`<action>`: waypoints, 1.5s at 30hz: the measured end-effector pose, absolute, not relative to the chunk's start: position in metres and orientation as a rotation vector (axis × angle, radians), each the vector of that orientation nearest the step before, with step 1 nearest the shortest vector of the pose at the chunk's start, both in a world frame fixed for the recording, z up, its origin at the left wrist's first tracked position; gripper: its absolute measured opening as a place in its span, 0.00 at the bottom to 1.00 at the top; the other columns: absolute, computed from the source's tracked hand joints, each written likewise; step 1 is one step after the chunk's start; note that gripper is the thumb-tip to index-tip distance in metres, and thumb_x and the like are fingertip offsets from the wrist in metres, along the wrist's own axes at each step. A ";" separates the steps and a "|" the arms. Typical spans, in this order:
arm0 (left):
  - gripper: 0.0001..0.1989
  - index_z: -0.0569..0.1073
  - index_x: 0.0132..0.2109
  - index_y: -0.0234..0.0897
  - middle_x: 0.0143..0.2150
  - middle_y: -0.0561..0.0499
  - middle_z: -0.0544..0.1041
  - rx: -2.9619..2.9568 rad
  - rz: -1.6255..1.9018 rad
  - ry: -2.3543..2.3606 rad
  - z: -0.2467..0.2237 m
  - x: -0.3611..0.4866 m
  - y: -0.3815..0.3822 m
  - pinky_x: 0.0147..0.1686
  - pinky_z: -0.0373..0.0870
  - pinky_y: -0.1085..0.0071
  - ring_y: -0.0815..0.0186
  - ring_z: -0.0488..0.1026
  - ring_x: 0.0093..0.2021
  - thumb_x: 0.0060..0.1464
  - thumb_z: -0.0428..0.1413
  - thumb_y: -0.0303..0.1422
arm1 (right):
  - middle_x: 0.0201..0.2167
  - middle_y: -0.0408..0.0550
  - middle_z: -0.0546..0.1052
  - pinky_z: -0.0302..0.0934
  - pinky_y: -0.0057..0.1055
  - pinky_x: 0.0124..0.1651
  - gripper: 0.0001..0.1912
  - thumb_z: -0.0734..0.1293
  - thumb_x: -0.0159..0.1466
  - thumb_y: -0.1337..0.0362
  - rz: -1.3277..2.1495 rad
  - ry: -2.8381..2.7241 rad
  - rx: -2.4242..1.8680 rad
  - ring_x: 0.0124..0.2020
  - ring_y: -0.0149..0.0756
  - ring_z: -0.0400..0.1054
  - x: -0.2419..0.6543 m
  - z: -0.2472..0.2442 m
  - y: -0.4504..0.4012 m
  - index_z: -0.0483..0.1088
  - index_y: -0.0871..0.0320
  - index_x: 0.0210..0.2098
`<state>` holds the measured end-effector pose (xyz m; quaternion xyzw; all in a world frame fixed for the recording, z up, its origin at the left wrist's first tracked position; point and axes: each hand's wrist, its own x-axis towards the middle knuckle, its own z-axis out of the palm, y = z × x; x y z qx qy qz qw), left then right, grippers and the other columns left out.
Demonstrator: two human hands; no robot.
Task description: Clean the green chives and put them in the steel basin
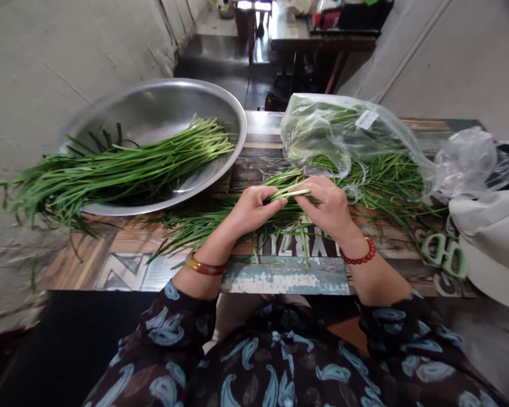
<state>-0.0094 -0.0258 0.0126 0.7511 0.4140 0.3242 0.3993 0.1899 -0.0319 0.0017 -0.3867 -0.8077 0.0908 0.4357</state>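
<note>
Between my two hands are a few garlic chives, their pale stem ends lying toward the right. My left hand is closed around them, thumb and fingers pinching the stalks. At the pale ends, my right hand also pinches the same stalks with its fingertips. Below and behind the hands, a loose pile of chives spreads over the table. A large bundle of chives lies in the steel basin on the left, its leafy tips hanging over the rim.
A clear plastic bag with more greens stands at the back right. Green-handled scissors and a white cap lie at the right, with a crumpled plastic bag behind. The wooden table has its near edge at my body.
</note>
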 end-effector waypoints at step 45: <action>0.13 0.77 0.47 0.43 0.36 0.49 0.73 2.342 1.621 1.352 0.007 -0.017 -0.029 0.41 0.65 0.64 0.63 0.69 0.37 0.63 0.51 0.41 | 0.35 0.45 0.79 0.63 0.34 0.40 0.05 0.67 0.64 0.63 0.477 -1.951 -1.201 0.36 0.37 0.71 0.221 0.009 -0.022 0.75 0.54 0.36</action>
